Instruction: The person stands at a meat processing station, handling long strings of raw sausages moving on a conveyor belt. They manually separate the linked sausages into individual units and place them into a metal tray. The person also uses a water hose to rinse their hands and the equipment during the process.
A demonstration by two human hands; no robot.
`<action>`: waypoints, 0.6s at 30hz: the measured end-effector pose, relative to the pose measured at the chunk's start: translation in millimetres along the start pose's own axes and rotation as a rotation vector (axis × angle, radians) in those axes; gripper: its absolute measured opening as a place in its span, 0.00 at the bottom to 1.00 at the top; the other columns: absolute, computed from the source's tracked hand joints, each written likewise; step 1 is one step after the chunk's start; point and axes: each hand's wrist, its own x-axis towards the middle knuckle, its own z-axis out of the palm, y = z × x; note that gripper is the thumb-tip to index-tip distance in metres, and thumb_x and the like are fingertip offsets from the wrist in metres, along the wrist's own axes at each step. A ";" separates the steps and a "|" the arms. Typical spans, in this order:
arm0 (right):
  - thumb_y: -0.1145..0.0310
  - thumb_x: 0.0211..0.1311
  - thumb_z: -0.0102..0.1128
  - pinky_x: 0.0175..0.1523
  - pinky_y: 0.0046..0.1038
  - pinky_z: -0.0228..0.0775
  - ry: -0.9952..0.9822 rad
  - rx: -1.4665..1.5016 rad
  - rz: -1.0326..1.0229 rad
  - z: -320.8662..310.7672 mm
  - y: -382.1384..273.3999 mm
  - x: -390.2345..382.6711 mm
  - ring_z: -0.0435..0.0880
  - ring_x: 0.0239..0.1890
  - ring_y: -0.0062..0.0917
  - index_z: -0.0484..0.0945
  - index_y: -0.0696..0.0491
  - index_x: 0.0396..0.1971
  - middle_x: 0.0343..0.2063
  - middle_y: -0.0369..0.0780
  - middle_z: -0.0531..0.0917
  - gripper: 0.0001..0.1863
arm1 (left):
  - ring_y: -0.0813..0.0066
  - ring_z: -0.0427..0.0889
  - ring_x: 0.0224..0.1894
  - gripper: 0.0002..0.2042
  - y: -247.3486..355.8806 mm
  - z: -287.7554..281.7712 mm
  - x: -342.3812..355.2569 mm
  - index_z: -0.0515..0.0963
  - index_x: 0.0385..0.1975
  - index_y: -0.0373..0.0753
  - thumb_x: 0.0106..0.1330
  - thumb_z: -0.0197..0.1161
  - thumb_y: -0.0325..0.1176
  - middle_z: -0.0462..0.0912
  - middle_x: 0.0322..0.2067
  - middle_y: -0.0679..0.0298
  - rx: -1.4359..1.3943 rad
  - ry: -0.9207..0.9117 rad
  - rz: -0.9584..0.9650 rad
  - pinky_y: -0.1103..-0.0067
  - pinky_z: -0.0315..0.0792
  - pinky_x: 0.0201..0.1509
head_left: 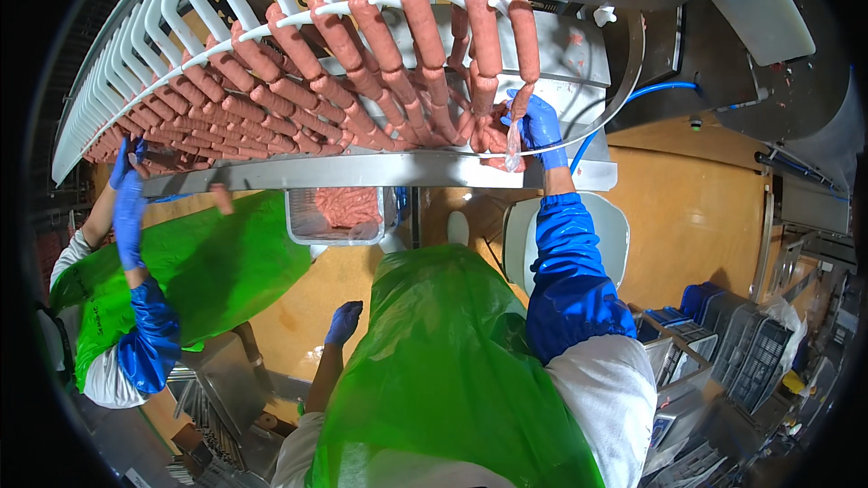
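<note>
My right hand (540, 126), in a blue glove, is closed on the lower end of a pink sausage strand (523, 50), where a limp, pale casing end (513, 149) dangles over the steel ledge (344, 170). Pink meat and lower links lie beside that hand. The strands hang from a rail of white hooks (212, 0) across the top. My left hand (345, 318), also gloved, hangs low beside my green apron, fingers curled; what they hold, if anything, is hidden.
A co-worker's gloved hand (128, 208) and green apron (208, 262) are at left. A bin of pink meat (293, 230) sits below the ledge, with a pale green tub (610, 235) at right. Steel machinery (796, 126), a blue hose (665, 88) and stacked crates (723, 343) line the right.
</note>
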 end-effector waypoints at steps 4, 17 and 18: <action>0.80 0.55 0.44 0.27 0.20 0.73 0.047 0.117 0.064 9.6 -7.4 -4.5 0.74 0.22 0.20 0.77 0.63 0.36 0.22 0.36 0.73 0.13 | 0.58 0.81 0.42 0.13 1.6 5.5 1.0 0.79 0.43 0.33 0.62 0.53 0.29 0.81 0.41 0.50 -0.124 0.006 -0.139 0.71 0.74 0.47; 0.66 0.64 0.44 0.16 0.21 0.58 0.201 -0.439 -0.130 -39.7 9.0 1.9 0.68 0.13 0.17 0.76 0.51 0.23 0.14 0.34 0.72 0.13 | 0.56 0.81 0.43 0.12 2.5 -2.1 25.1 0.79 0.40 0.33 0.58 0.55 0.24 0.81 0.42 0.51 0.071 -0.027 0.134 0.71 0.75 0.49; 0.67 0.63 0.45 0.17 0.22 0.61 0.244 -0.492 -0.142 -47.2 13.5 7.1 0.71 0.14 0.19 0.76 0.51 0.22 0.15 0.35 0.74 0.13 | 0.56 0.81 0.43 0.12 -0.2 -1.1 26.4 0.80 0.40 0.34 0.57 0.55 0.23 0.81 0.41 0.51 0.072 -0.025 0.164 0.71 0.75 0.49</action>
